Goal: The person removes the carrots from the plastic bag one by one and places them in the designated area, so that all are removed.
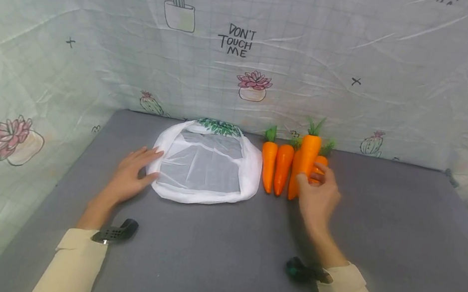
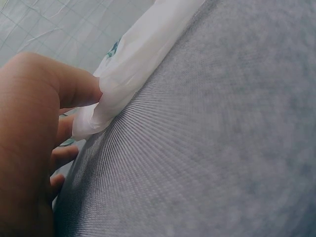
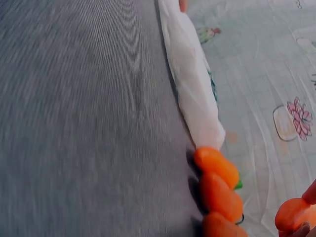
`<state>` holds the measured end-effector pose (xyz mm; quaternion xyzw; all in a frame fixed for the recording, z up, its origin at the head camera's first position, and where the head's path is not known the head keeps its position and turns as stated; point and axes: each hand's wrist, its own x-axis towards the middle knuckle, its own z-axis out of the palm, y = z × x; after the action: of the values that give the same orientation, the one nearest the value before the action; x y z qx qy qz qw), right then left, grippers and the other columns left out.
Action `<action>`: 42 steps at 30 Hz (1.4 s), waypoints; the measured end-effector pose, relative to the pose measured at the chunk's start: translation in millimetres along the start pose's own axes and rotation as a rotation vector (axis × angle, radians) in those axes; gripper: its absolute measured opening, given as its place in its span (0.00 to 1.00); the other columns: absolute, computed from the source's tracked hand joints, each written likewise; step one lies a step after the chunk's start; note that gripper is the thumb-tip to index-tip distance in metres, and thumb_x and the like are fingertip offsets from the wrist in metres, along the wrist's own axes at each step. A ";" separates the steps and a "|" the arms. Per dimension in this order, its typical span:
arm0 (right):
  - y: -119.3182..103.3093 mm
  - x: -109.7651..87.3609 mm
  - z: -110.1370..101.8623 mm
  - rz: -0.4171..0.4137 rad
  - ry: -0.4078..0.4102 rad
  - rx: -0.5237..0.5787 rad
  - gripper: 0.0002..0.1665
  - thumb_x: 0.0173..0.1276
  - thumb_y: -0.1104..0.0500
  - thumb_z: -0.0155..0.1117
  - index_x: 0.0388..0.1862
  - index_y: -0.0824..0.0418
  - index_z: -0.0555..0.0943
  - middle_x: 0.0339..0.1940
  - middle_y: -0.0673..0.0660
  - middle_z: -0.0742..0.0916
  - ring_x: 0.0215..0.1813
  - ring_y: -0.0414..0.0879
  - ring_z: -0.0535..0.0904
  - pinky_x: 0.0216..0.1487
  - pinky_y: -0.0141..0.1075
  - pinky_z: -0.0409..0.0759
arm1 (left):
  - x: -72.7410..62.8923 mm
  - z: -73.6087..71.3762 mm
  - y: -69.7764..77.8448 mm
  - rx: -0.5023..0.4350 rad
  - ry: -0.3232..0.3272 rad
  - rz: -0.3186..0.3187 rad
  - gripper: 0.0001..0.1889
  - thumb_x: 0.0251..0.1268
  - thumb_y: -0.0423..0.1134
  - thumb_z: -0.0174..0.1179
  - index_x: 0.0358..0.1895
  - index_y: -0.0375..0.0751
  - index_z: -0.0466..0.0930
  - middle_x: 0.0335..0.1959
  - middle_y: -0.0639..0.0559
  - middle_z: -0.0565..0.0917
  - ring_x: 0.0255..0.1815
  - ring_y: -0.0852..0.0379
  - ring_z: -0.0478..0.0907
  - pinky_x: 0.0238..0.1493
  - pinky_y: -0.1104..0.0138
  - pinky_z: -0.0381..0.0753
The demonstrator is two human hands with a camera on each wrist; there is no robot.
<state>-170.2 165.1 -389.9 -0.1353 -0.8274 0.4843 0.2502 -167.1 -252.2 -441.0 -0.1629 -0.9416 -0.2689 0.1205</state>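
A white plastic bag (image 1: 250, 168) with a green leafy print lies with its mouth spread and its rim rolled outward. My left hand (image 1: 132, 173) rests at the bag's left rim with loose, spread fingers; in the left wrist view the thumb (image 2: 81, 89) touches the white plastic. My right hand (image 1: 319, 194) pinches an orange carrot (image 1: 309, 152) with a green top, held upright over the row. In the right wrist view this carrot (image 3: 291, 213) shows at the lower right corner, apart from the others. Several more carrots (image 1: 282, 171) lie side by side right of the bag, one partly behind the hand.
The grey tabletop (image 1: 208, 258) runs under everything. A pale cloth backdrop (image 1: 300, 70) with printed cacti and lettering rises behind the table and along both sides. The leftmost carrot (image 1: 267, 163) lies right at the bag's edge. Both wrists wear dark devices.
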 end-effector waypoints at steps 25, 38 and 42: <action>30.3 22.4 -34.3 0.131 0.046 -0.107 0.26 0.59 0.55 0.61 0.59 0.57 0.78 0.41 0.60 0.87 0.30 0.39 0.78 0.28 0.26 0.72 | -0.5 -0.4 0.9 -0.003 0.003 0.001 0.28 0.62 0.38 0.60 0.66 0.35 0.69 0.67 0.34 0.68 0.69 0.30 0.55 0.68 0.40 0.47; 39.8 28.0 -41.6 0.207 0.000 -0.127 0.27 0.61 0.54 0.61 0.61 0.56 0.77 0.44 0.61 0.87 0.37 0.46 0.79 0.28 0.24 0.73 | -0.3 -1.1 1.7 0.001 0.018 0.015 0.28 0.61 0.38 0.61 0.65 0.34 0.69 0.66 0.34 0.69 0.68 0.30 0.56 0.68 0.40 0.48; 43.3 28.5 -41.8 0.213 -0.003 -0.138 0.27 0.61 0.54 0.61 0.60 0.57 0.77 0.43 0.61 0.87 0.36 0.46 0.79 0.27 0.23 0.73 | -0.4 -1.3 1.8 0.000 0.017 0.015 0.28 0.61 0.38 0.61 0.65 0.34 0.69 0.66 0.34 0.69 0.68 0.29 0.56 0.68 0.40 0.48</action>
<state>-172.0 230.4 -402.4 -0.2385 -0.8402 0.4501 0.1860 -165.9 -251.5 -439.3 -0.1675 -0.9394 -0.2693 0.1304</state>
